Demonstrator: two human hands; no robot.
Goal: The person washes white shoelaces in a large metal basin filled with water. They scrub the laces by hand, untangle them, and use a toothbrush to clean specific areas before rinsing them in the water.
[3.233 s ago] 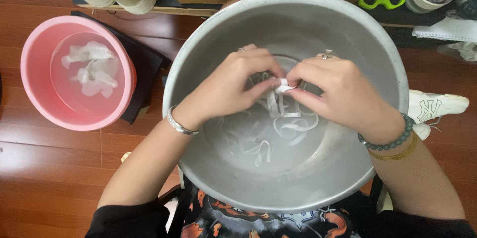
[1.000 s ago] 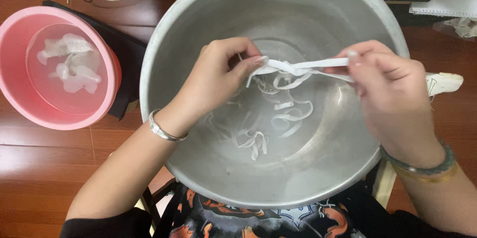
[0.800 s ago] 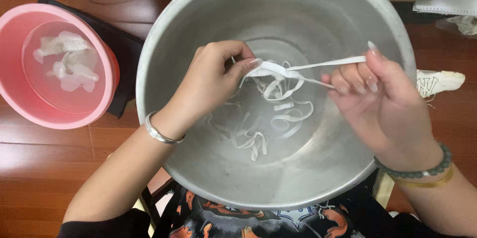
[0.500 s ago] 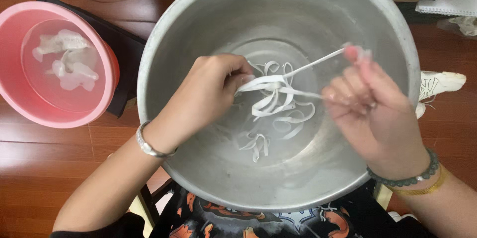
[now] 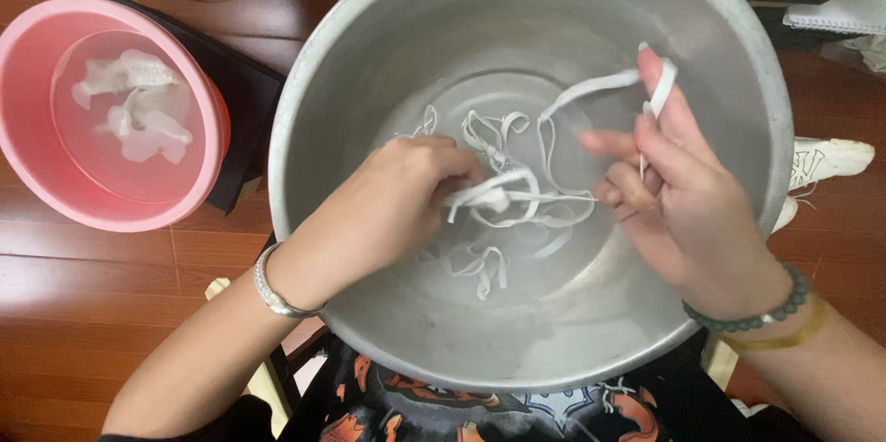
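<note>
- Sat in front of the person, close to the body: a large grey metal basin (image 5: 369, 64), shallow water over its bottom
- Lay tangled in that water, across the middle of the basin's bottom: white shoelaces (image 5: 517, 197), looped over one another
- Reached in from the basin's near-left rim: the left hand (image 5: 383, 211), fingers curled shut around a bunch of the shoelaces at the middle of the bottom
- Worn on the left wrist, just over the near-left rim: a silver bracelet (image 5: 269, 283)
- Held up over the right half of the basin: the right hand (image 5: 688, 193), fingers partly spread, one lace end caught between two raised fingers and draped over a fingertip
- Ran slack from that fingertip down to the bunch in the left hand: the same lace
- Worn on the right wrist, above the near-right rim: a dark green bead bracelet (image 5: 749, 313) and beside it a thin yellow band (image 5: 784, 336)
- Stood apart from the metal basin, to its left on the red-brown wooden floor (image 5: 101, 285): a smaller pink basin (image 5: 37, 174) with water and white cloth pieces (image 5: 138, 110) inside
- Showed past the basin's right rim, on the floor: a white shoe (image 5: 826, 161)
</note>
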